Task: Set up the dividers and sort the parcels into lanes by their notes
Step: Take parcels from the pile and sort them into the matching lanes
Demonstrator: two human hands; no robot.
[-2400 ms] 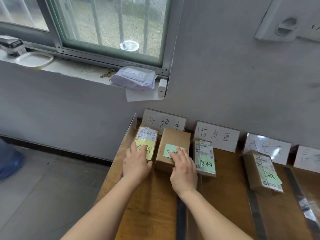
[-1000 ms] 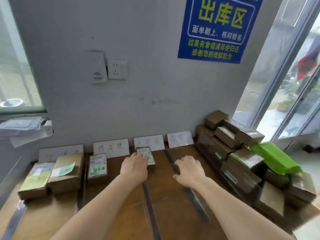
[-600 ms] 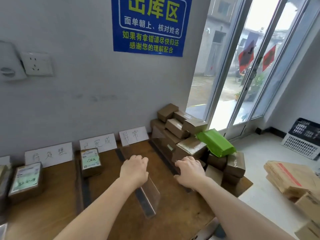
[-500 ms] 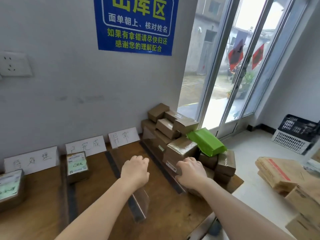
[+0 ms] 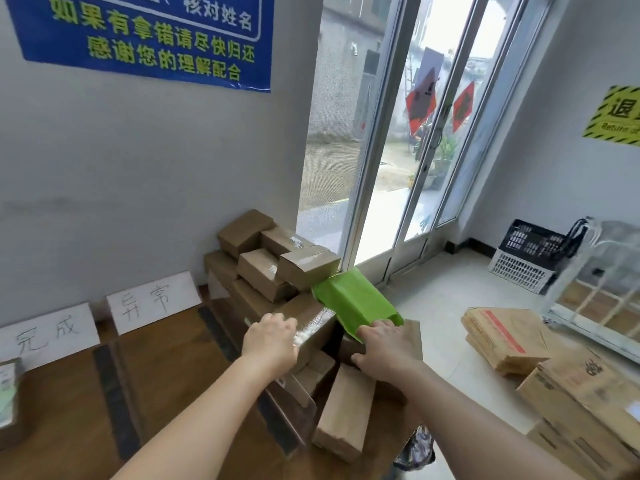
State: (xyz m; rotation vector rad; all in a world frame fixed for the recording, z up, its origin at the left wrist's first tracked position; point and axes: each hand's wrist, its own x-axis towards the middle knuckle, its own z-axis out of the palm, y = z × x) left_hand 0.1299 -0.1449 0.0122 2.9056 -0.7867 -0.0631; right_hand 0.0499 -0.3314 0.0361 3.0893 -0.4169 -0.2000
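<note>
Cardboard pile point(image 5: 263, 268): brown parcels lay heaped on the wooden table, against the grey wall.
Taped parcel point(image 5: 317, 323): sat at the pile's near front, with glossy tape along its top.
Left hand point(image 5: 270, 341): rested on the taped parcel's near edge with the fingers bent over it; whether they clasped it could not be told.
Brown parcel point(image 5: 414, 336): sat on the pile's right flank, partly under the green bag.
Right hand point(image 5: 384, 348): lay on top of the brown parcel, fingers fairly straight with their tips touching the bag's edge and the thumb spread to the near side; it rested rather than gripped.
Green bag point(image 5: 349, 299): lay on the pile's right side, sloping down toward the right hand.
Long parcel point(image 5: 346, 410): leaned tilted at the pile's near foot.
Divider point(image 5: 277, 424): a clear sheet on a dark base stood just beside the pile's left foot.
Dark strip point(image 5: 114, 403): lay well left of the pile.
Cards point(image 5: 152, 301): white, handwritten, stood left of the pile against the wall.
Noted parcel point(image 5: 7, 393): sat far left of the pile, cut by the frame edge, with a pale green note on top.
Table point(image 5: 180, 375): brown wood under the pile.
Poster point(image 5: 145, 39): blue with yellow-green writing, hung above and left of the pile.
Glass door point(image 5: 415, 133): stood right behind the pile.
Cartons point(image 5: 571, 393): lay on the floor, right of the pile.
</note>
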